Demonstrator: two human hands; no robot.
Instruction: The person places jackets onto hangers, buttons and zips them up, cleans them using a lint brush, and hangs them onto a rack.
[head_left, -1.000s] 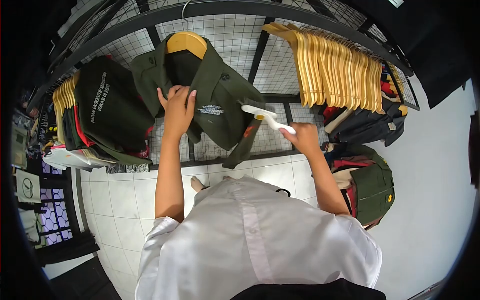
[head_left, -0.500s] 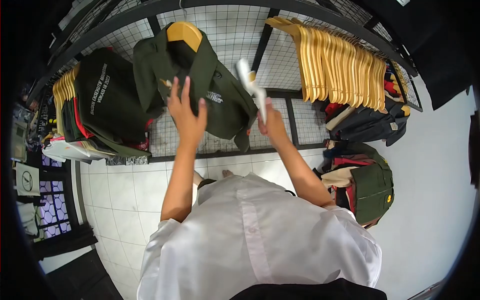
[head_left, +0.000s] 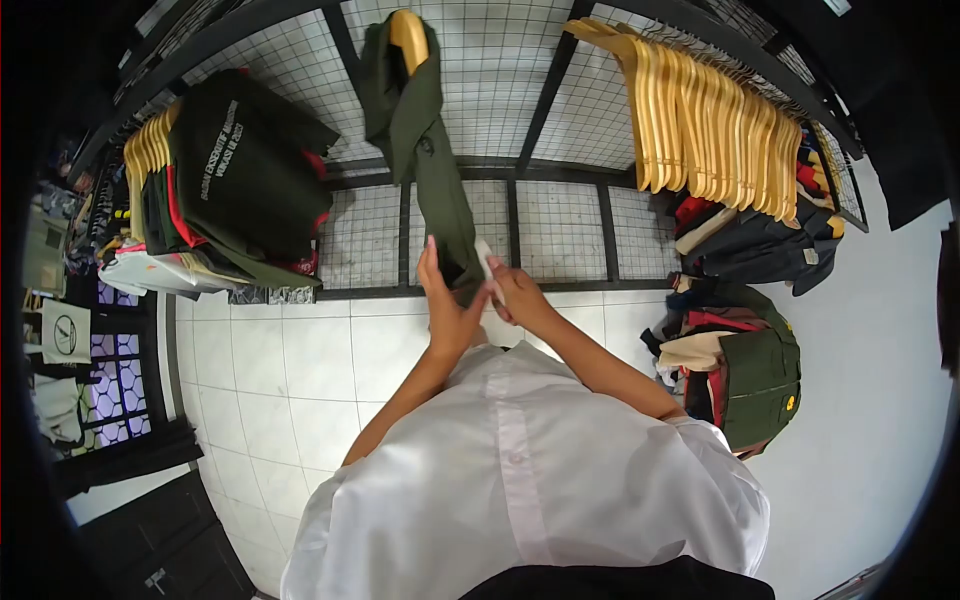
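Note:
A dark green shirt [head_left: 408,110] hangs on a wooden hanger [head_left: 409,38] and is turned side-on, one sleeve drawn down toward me. At the sleeve's lower end, my left hand [head_left: 450,305] is closed on the fabric, its fingertips partly against the cloth. My right hand [head_left: 517,297] grips a white brush-like tool [head_left: 484,258] beside the same sleeve end. The tool's head lies along the sleeve's right edge, and its handle is mostly hidden in my fingers. Both hands are close together.
Wooden hangers [head_left: 705,125] hang in a row on the right rack, with dark clothes [head_left: 765,245] behind them. More green clothing [head_left: 760,380] hangs lower right. At left is a dark printed garment [head_left: 245,160] among other clothes. A black metal grid frame [head_left: 515,173] stands ahead.
The green shirt has turned side-on and its sleeve is pulled toward me. Both hands have come down and together at the sleeve end, the white tool moving with my right hand.

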